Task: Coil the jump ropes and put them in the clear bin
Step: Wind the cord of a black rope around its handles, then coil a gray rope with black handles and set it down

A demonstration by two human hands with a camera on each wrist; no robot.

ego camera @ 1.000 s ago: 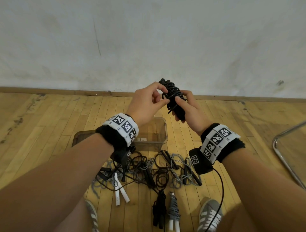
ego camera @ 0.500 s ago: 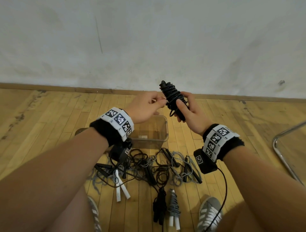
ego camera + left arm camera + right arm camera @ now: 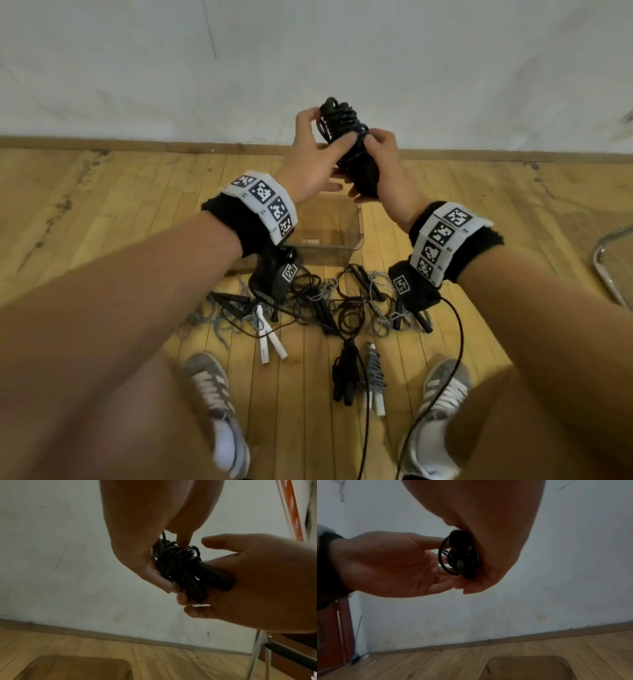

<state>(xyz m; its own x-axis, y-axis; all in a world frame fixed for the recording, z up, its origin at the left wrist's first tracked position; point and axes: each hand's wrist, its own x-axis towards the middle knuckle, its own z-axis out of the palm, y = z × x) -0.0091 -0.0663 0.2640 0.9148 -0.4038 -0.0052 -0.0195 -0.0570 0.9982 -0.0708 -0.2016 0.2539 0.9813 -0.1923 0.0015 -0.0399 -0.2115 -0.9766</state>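
Above the wooden floor [image 3: 102, 205], before a white wall [image 3: 137, 68], both hands grip a coiled black jump rope [image 3: 346, 137] over the clear bin [image 3: 356, 236]; loose ropes [image 3: 325, 305] lie nearer. Left wrist: left hand [image 3: 145, 534] pinches the coils, right hand [image 3: 257, 581] clasps the handles. Right wrist: same grip, bin below.
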